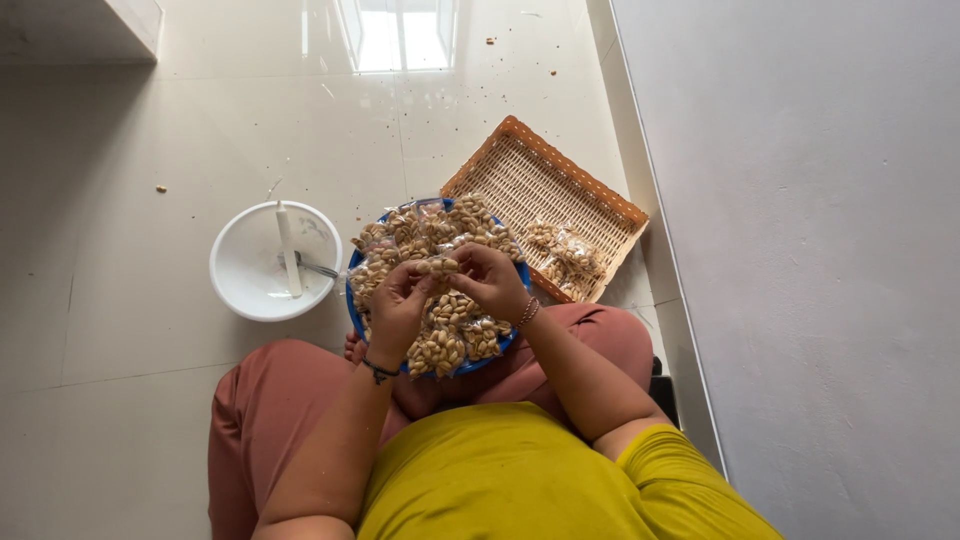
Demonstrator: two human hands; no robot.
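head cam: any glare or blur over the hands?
Head view: window glare on the glossy pale tiled floor, far from both hands; left hand and right hand evenly lit, sharp, over the small clear packets of peanuts; slight wide-angle bend at the edges.

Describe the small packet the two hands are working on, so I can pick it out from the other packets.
Start at the blue bowl heaped with clear packets of nuts on the person's lap. Above the heap, the left hand and right hand meet; the packet pinched between their fingertips is the only one lifted off the pile.
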